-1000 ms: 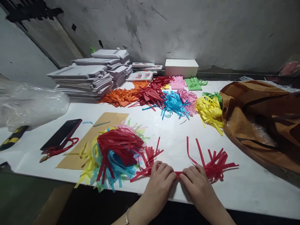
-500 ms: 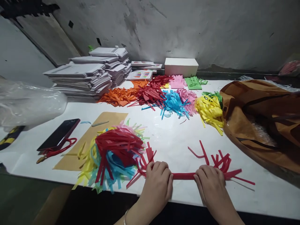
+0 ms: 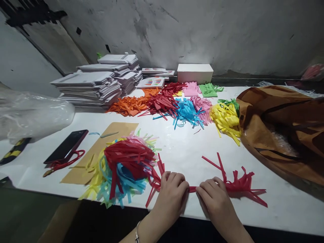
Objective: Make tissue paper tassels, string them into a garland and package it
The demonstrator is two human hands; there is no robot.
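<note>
A rolled red paper tassel [image 3: 192, 189] lies along the front of the white table, its fringed ends spreading out to both sides. My left hand [image 3: 172, 190] is closed over its left part, fingertips down on the roll. A short way to the right, my right hand [image 3: 213, 194] grips the same roll with curled fingers; the undersides of both hands are hidden. Only a short stretch of red shows between them. Left of my left hand sits a heap of finished-looking tassels, with a red tassel [image 3: 130, 153] on top of blue [image 3: 126, 184] and yellow ones.
At the back left stand stacks of white cardboard [image 3: 86, 79]. Fringed paper bundles, orange [image 3: 129, 105], blue [image 3: 187, 111] and yellow [image 3: 225, 118] among them, line the table's middle. A phone [image 3: 66, 146] lies left beside brown paper [image 3: 121, 127]. A brown bag [image 3: 253, 135] takes up the right.
My right hand has moved left along the red roll, closer to my left hand. The visible stretch between them is shorter, and the right fringe has shifted slightly.
</note>
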